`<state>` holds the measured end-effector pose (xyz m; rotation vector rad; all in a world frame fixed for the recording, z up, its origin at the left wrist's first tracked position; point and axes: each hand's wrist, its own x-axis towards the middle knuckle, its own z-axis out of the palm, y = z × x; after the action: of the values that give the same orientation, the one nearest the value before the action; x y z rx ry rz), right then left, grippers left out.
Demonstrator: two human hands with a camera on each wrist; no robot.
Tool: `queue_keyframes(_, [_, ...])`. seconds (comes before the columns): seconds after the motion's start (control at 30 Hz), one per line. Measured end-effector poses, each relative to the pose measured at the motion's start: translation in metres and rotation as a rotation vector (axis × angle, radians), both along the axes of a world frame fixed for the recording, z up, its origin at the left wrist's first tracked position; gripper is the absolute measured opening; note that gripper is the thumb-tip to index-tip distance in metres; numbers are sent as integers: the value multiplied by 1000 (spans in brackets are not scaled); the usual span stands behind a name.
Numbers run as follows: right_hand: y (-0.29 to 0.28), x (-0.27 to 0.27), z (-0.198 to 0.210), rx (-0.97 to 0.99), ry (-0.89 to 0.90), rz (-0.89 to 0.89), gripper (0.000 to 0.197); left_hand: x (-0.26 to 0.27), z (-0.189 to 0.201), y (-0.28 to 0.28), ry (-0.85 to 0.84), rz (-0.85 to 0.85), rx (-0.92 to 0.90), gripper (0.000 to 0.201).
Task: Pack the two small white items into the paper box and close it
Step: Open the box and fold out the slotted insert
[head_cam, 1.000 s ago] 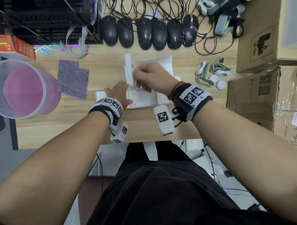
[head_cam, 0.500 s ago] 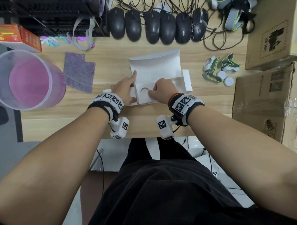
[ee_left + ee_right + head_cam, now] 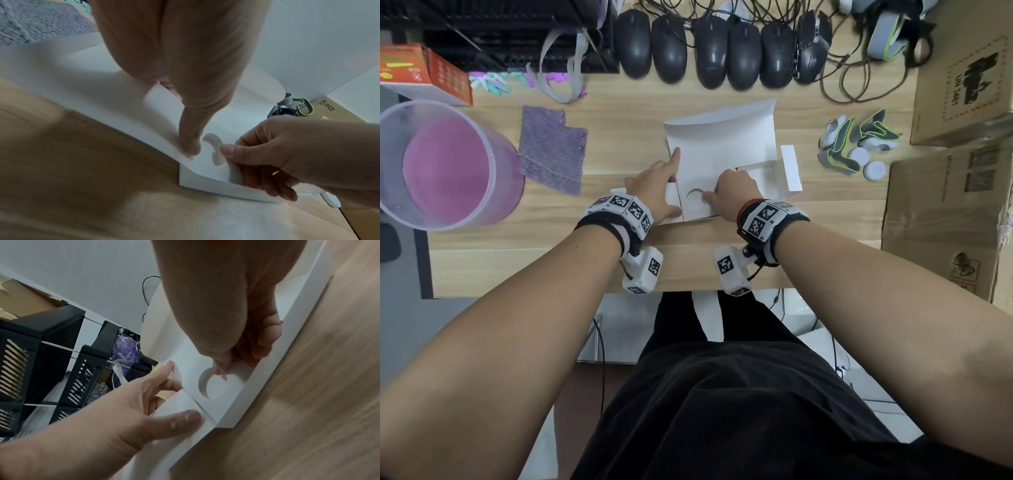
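The white paper box (image 3: 722, 140) lies open mid-table, its lid standing up at the back. A white insert card (image 3: 697, 210) with a round hole (image 3: 692, 197) lies in its near-left part. My left hand (image 3: 655, 192) holds the box's left side flap (image 3: 180, 404) between thumb and fingers, with the index finger up along the lid's edge. My right hand (image 3: 722, 192) pinches the insert card (image 3: 209, 164), thumb beside the hole and fingers under the card's edge. The two small white round items (image 3: 859, 156) (image 3: 875, 169) lie on the table to the right, apart from both hands.
Grey and green straps (image 3: 842, 147) lie beside the white items. Cardboard boxes (image 3: 962, 85) fill the right side. Several black mice (image 3: 722, 51) line the back edge. A pink tub (image 3: 445, 164) and a purple cloth (image 3: 551, 150) sit on the left.
A second ago my right hand held a white card upright above the box. It has come down and the card lies flat in the box. My left hand moved to the box's left side.
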<state>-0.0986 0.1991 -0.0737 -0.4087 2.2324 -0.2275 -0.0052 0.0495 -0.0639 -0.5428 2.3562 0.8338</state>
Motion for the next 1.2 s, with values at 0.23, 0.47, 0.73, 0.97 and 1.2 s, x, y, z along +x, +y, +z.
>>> queue_keyframes(0.23, [-3, -2, 3, 20, -42, 2, 36, -5, -2, 17, 90, 128, -144, 73])
queue_keyframes(0.47, [12, -8, 8, -193, 298, 116, 38, -10, -4, 19, 134, 124, -179, 77])
queue_keyframes(0.73, [17, -17, 7, -200, 323, 284, 30, -10, -9, 18, 142, 117, -186, 79])
queue_keyframes(0.97, [17, -14, 3, -200, 307, 282, 45, -8, -11, 16, 169, 167, -141, 41])
queue_keyframes(1.2, [9, -20, 1, -192, 239, 269, 39, -9, -7, 16, 156, 178, -126, 36])
